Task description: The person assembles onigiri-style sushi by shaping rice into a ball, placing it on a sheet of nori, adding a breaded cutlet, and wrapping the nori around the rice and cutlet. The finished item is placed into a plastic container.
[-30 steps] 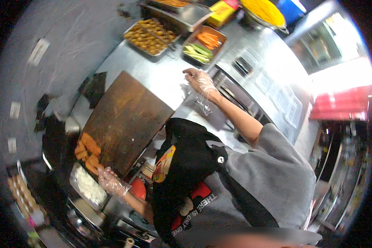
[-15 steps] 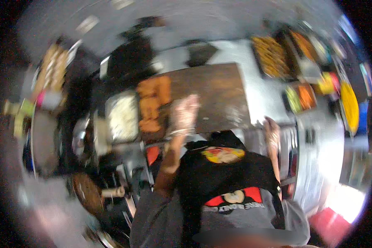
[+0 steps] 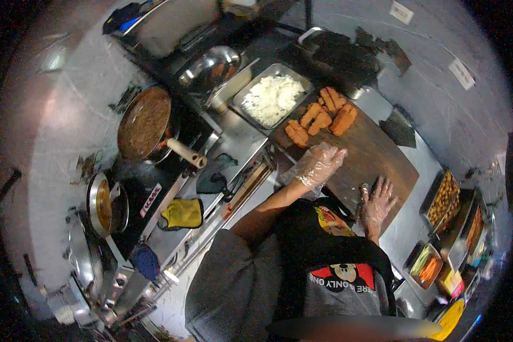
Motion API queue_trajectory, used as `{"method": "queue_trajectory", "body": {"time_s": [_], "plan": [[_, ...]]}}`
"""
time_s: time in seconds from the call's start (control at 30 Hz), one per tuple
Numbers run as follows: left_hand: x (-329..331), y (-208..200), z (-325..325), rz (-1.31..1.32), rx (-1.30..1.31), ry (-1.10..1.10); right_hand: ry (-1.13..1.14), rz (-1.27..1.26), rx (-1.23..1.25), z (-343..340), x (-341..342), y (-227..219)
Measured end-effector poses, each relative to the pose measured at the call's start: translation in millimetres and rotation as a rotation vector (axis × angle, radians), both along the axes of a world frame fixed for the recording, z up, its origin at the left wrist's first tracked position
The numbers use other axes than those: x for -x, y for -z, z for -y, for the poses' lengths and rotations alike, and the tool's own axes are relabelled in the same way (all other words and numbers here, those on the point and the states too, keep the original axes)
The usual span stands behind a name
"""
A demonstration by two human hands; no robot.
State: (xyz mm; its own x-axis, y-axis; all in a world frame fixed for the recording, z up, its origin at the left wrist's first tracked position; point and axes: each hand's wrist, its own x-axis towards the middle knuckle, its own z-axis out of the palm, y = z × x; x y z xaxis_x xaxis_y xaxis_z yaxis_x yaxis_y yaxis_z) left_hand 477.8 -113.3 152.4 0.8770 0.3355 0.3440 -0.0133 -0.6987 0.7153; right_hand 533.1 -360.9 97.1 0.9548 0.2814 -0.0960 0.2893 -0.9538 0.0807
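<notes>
board [image 3: 373, 157]: left hand [image 3: 319, 163] over it, can't tell if gripping; right hand [image 3: 377, 205] apart at its 4 o'clock, fingers spread. fried sticks [image 3: 315, 116] at left's 12.

Food pieces [image 3: 319, 118] on a board [image 3: 385, 162], tray [image 3: 305, 90] left of it, pan [image 3: 169, 117] farther left, vegetables [image 3: 430, 268] right

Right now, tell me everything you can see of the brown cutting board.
The cutting board is a dark brown, rectangular slab, wooden by its look, with uneven staining. It lies flat on the metal counter, slanting across the view. Orange-brown, breaded-looking pieces rest on its upper-left end. The gloved right hand, fingers spread, appears to rest on it; the gloved left hand covers part of its near edge, contact unclear.
</notes>
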Motion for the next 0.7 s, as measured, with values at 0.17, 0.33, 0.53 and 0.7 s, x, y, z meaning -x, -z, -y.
{"method": "queue_trajectory", "body": {"time_s": [0.17, 0.33, 0.53, 0.7], "plan": [[12.1, 46.5, -9.4, 0.007, -0.086, -0.039, -0.075, 0.093, -0.093, 7.9, -2.5, -12.9], [36.2, 2.1, -18.6, 0.053, -0.080, -0.238, 0.086, -0.012, 0.073, -15.4, 4.1, -8.5], [47.2, -60.8, -22.8, 0.137, 0.014, -0.280, -0.081, 0.488, 0.008, 7.0, -33.9, 54.2], [110.0, -138.5, -26.7, 0.339, -0.055, -0.384, -0.624, 1.023, -0.537, 12.5, -54.9, 58.8]]}}
